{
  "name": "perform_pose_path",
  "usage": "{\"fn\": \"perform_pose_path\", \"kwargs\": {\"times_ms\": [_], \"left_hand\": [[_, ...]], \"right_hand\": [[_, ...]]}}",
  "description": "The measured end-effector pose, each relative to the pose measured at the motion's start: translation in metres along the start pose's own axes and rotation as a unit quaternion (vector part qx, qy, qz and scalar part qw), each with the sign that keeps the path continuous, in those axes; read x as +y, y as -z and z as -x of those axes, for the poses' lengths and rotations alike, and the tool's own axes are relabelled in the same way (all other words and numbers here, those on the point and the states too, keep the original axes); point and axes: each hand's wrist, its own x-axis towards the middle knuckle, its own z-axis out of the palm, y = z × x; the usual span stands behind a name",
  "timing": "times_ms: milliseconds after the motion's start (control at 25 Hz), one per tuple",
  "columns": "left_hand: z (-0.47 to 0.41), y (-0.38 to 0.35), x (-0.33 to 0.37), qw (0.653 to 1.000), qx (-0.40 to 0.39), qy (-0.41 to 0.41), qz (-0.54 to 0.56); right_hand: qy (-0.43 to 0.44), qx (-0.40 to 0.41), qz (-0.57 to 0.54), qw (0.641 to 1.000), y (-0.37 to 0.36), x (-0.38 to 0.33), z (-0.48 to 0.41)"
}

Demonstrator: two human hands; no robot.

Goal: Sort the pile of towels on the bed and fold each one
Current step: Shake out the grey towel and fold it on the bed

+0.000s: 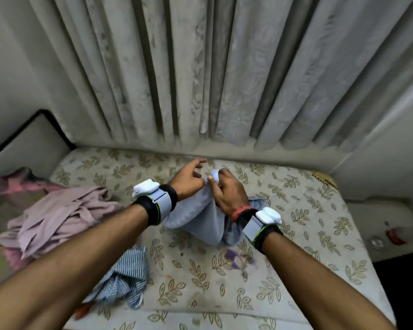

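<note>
A pale blue-grey towel (196, 215) hangs bunched above the middle of the bed (296, 234), its lower end resting on the leaf-patterned sheet. My right hand (229, 191) grips its top edge, fingers closed around the cloth. My left hand (189, 178) pinches the same edge just beside it, thumb and forefinger on the fabric, the other fingers spread. A crumpled pink towel (62, 213) lies at the left of the bed. A blue-and-white striped towel (122, 279) lies crumpled near the front, under my left forearm.
Grey pleated curtains (200, 67) hang behind the bed. A padded headboard (29, 144) stands at the far left, with more pink cloth (22, 184) in front of it. A low white ledge (386, 225) with small red items runs along the right.
</note>
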Motion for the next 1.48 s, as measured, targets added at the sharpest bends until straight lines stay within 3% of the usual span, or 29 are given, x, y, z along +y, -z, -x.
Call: {"fn": "perform_pose_path", "kwargs": {"times_ms": [120,360,520,720,800,880,1000,1080,1160,1320,1480], "left_hand": [[-0.017,0.004,0.037,0.997,-0.030,-0.070,0.005],[-0.021,-0.017,0.091,0.989,-0.005,-0.144,-0.027],[-0.030,-0.011,0.103,0.976,-0.106,-0.132,-0.136],[-0.031,-0.012,0.118,0.979,0.011,-0.131,-0.156],[-0.030,-0.012,0.130,0.990,0.026,-0.120,-0.070],[-0.032,-0.010,0.139,0.993,0.038,-0.106,0.017],[-0.023,-0.010,0.155,0.991,0.052,-0.093,0.076],[-0.017,-0.014,0.163,0.992,0.053,-0.084,0.078],[-0.014,-0.016,0.166,0.992,0.043,-0.081,0.083],[-0.008,-0.016,0.161,0.992,0.040,-0.073,0.090],[0.010,-0.030,0.167,0.997,0.008,-0.059,0.054]], "right_hand": [[0.034,-0.016,0.029,0.999,0.036,0.003,-0.014],[-0.004,0.076,-0.035,0.997,0.086,-0.003,-0.031],[-0.062,0.125,-0.160,0.977,0.107,-0.011,-0.043],[-0.059,0.144,-0.241,0.958,0.119,-0.018,-0.051],[-0.075,0.131,-0.301,0.942,0.130,-0.015,-0.045],[-0.125,0.056,-0.338,0.931,0.137,-0.009,-0.031],[-0.180,-0.094,-0.235,0.951,0.131,0.013,0.001],[-0.188,-0.149,-0.180,0.954,0.127,0.022,0.021],[-0.191,-0.150,-0.182,0.953,0.124,0.027,0.034],[-0.204,-0.077,-0.170,0.961,0.126,0.026,0.044],[-0.213,-0.040,-0.280,0.935,0.136,0.006,0.037]]}}
